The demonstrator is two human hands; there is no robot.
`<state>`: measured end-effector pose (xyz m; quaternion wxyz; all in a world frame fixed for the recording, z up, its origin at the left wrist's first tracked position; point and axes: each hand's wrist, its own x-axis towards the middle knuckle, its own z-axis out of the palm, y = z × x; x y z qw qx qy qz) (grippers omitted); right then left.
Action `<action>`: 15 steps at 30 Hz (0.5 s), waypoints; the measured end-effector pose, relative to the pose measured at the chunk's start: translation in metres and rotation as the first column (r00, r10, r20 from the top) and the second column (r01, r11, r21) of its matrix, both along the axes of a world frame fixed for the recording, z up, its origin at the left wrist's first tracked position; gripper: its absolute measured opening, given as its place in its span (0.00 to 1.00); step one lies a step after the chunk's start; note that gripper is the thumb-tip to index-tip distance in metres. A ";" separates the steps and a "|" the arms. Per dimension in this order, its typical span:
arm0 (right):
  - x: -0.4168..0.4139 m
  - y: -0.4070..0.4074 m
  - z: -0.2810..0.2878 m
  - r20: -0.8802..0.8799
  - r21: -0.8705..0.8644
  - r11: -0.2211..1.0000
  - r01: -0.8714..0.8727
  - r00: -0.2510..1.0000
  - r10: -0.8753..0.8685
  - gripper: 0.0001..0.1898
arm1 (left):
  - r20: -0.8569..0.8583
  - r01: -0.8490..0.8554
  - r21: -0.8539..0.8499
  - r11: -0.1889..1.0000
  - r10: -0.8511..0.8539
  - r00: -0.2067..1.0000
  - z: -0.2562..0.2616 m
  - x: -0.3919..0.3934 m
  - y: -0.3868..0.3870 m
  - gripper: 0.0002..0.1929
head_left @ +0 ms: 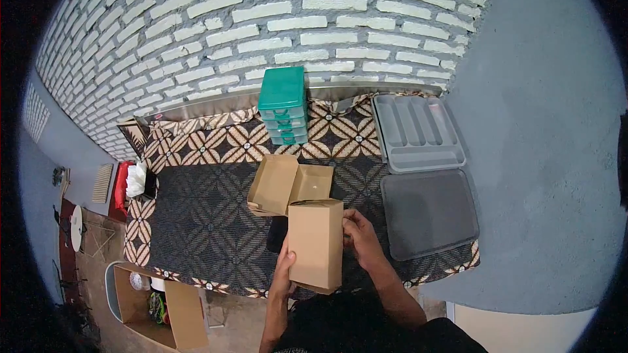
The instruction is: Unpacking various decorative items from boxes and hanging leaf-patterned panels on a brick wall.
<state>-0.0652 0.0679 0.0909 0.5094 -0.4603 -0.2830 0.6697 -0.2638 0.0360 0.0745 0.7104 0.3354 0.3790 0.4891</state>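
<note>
In front of my body I hold a brown cardboard box (315, 245) above the near side of the table. My left hand (283, 270) grips its lower left edge, with the thumb on the front face. My right hand (359, 235) is at the box's upper right side, its fingertips on or just behind the edge; part of them is hidden. Just beyond lies an open cardboard box (274, 184) with its lid folded back to the left. A dark object (277, 233), partly covered by the held box, rests on the tablecloth beside it.
A small teal drawer unit (283, 103) stands by the brick wall. On the right are a grey cutlery tray (427, 157) and a dark grey flat tray (431, 213). White tissues (136, 180) sit at the left edge. A large cardboard carton (186, 314) holds items on the floor.
</note>
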 end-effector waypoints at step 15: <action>0.011 0.012 0.000 0.396 0.452 0.887 0.101 0.868 -0.300 0.40 | -0.411 0.187 0.425 0.886 0.005 0.912 0.022 0.095 0.075 0.33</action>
